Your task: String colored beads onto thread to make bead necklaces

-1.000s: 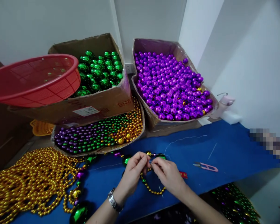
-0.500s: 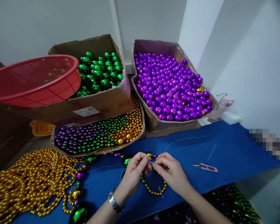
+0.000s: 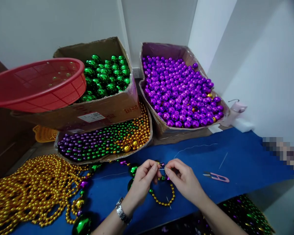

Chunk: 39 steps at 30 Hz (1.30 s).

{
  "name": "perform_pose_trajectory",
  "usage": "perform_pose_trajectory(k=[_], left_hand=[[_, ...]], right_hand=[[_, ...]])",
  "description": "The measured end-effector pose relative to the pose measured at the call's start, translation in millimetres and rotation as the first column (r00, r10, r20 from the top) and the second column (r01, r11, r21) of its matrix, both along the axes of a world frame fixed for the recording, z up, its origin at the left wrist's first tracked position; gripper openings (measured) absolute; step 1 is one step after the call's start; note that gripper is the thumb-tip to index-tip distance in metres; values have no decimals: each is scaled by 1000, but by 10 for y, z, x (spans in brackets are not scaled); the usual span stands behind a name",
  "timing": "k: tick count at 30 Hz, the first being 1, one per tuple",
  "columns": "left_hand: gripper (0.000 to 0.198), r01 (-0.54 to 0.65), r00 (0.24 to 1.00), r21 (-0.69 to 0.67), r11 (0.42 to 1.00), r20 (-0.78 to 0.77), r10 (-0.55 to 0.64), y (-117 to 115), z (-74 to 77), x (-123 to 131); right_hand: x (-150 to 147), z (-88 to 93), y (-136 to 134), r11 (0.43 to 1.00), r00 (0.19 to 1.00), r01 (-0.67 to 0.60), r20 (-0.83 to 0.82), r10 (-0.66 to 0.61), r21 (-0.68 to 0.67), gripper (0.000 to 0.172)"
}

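The red basket (image 3: 63, 96) is cut off at left, the bead loop (image 3: 162, 203) is partly hidden by the left hand (image 3: 144, 179) and right hand (image 3: 185, 179), and the pinched strand (image 3: 162, 169) cannot be identified.

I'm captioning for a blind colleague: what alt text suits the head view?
Left hand and right hand hold a thin strand between them beside a beaded loop on blue cloth. Behind stand boxes of green balls and purple balls.

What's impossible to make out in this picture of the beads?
All in the head view:
Thin strand: too small to identify; partly covered by the left hand and right hand.
Bead loop: partly hidden behind the left hand.
Red basket: cut off by the left edge.
Patch at far right: blurred into squares.
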<state>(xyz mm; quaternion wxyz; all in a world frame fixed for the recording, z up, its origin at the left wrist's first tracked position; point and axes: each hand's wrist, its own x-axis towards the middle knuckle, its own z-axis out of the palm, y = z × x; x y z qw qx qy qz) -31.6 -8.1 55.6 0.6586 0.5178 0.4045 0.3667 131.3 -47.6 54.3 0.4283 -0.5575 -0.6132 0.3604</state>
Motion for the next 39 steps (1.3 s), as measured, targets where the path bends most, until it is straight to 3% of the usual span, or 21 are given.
perform_pose_trajectory(k=[3,8,12,19,26,31,35,37,39], left_hand=[[23,-3,999,-43,999,45,5,6,-21,-10],[22,2,995,-52,999,95,3,11,-31,-16],[22,19,996,-56,998,92,-13,-7,-36,-11],[26,88,996,0,996,36,-87,-40,-35,-38],[23,30,997,-19,999,66,-29,17,-18,-70],[25,39,998,39,998,-49,-37,49,15,-83],[23,75,955,290,954,-296,15,86,41,-162],[22,92,914,375,922,-399,72,117,30,-225],[23,94,908,320,943,-417,51,139,6,-278]], right_hand=[[-49,-119,-25,995,995,-57,-86,50,-84,20],[-177,-215,-69,989,993,-89,-88,79,-114,16],[-240,-205,-36,996,998,-56,-19,55,-75,8],[-280,-264,75,998,978,-33,206,20,60,11],[-107,-177,24,996,967,-51,253,31,72,17],[38,-82,-17,996,990,-87,109,85,8,19],[64,-156,-31,994,983,-92,-162,81,-63,25],[56,-214,-28,996,955,-59,-295,35,-73,28],[50,-263,-16,995,851,-24,-525,-29,-93,29]])
